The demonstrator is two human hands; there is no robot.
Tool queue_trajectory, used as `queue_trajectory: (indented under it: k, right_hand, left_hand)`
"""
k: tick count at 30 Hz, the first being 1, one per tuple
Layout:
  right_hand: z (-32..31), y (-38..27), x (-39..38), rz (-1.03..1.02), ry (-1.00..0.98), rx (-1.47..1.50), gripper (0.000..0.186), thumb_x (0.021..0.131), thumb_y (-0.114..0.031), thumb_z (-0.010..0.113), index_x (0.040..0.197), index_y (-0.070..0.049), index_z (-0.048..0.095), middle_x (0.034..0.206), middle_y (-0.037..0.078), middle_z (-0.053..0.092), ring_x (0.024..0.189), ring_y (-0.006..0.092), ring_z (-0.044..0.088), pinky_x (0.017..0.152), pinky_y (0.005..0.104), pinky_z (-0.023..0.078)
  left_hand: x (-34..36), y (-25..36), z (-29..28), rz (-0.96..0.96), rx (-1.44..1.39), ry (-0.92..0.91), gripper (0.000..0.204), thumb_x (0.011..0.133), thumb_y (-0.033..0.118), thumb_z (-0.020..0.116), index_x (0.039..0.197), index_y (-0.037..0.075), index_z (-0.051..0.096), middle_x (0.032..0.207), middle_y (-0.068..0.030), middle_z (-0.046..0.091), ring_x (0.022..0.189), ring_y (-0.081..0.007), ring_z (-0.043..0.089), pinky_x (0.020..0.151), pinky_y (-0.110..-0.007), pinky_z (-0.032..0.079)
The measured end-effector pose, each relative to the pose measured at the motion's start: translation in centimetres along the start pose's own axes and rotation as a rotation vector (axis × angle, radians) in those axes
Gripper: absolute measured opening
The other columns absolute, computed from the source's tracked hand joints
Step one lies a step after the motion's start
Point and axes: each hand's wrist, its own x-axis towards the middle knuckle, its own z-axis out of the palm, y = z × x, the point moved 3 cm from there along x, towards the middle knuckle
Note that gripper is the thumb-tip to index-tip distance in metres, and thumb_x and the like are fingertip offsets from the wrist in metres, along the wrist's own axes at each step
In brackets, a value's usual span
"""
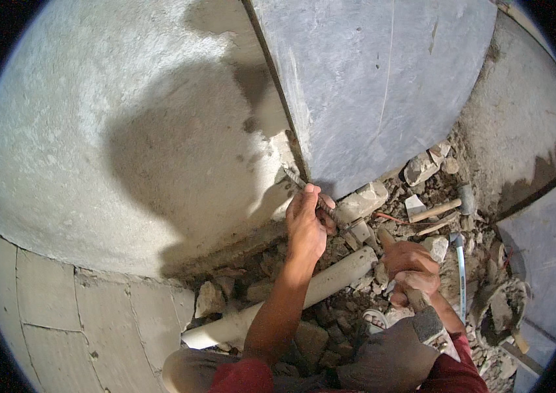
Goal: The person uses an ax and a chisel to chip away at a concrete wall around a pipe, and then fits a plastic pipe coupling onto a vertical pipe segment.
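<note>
My left hand [307,229] is closed round a ribbed steel rod [295,177], like a piece of rebar used as a chisel. The rod's upper end meets the plastered wall [180,144], beside the lower corner of a large grey panel [370,85]. Lower and to the right, my right hand [413,270] grips the wooden handle of a hammer [427,326]. The hammer's dark, blocky head is near my knee, apart from the rod. My left fingers hide part of the rod.
A thick white pipe [330,280] lies across the rubble in front of me. To the right are another wooden-handled hammer [466,198], a hacksaw-like tool with a light blue strip [461,275] and a mortar-caked bucket [520,298]. Broken stones [422,168] line the panel's base.
</note>
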Motion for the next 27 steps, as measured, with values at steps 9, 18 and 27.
queue_trajectory:
  k: [9, 18, 27]
  right_hand:
    - [1.6, 3.6, -2.1, 0.215, 0.103, 0.127, 0.022, 0.071, -0.019, 0.068, 0.078, -0.003, 0.054, 0.066, 0.010, 0.055, 0.051, 0.0251, 0.055, 0.048, 0.0339, 0.045]
    - [1.0, 3.8, -3.7, 0.287, 0.079, -0.100, 0.027, 0.076, -0.029, 0.064, 0.078, -0.003, 0.056, 0.069, 0.008, 0.058, 0.062, 0.0222, 0.058, 0.058, 0.0337, 0.046]
    - [1.3, 4.0, -4.1, 0.054, -0.071, -0.304, 0.025, 0.074, -0.020, 0.066, 0.088, 0.000, 0.059, 0.076, 0.012, 0.061, 0.069, 0.0238, 0.061, 0.062, 0.0328, 0.048]
  left_hand:
    - [0.6, -0.2, -1.0, 0.001, 0.035, 0.047, 0.021, 0.088, 0.030, 0.053, 0.085, 0.009, 0.051, 0.066, -0.0040, 0.056, 0.039, -0.0108, 0.043, 0.034, -0.025, 0.031]
    - [-0.2, -2.0, -1.8, -0.011, 0.079, 0.013, 0.023, 0.087, 0.033, 0.054, 0.090, 0.010, 0.053, 0.068, -0.0023, 0.055, 0.043, -0.0095, 0.045, 0.037, -0.024, 0.035]
    - [0.3, -1.7, -3.3, -0.032, 0.065, 0.074, 0.026, 0.084, 0.035, 0.058, 0.090, 0.010, 0.055, 0.070, -0.0012, 0.056, 0.043, -0.0095, 0.044, 0.040, -0.024, 0.035]
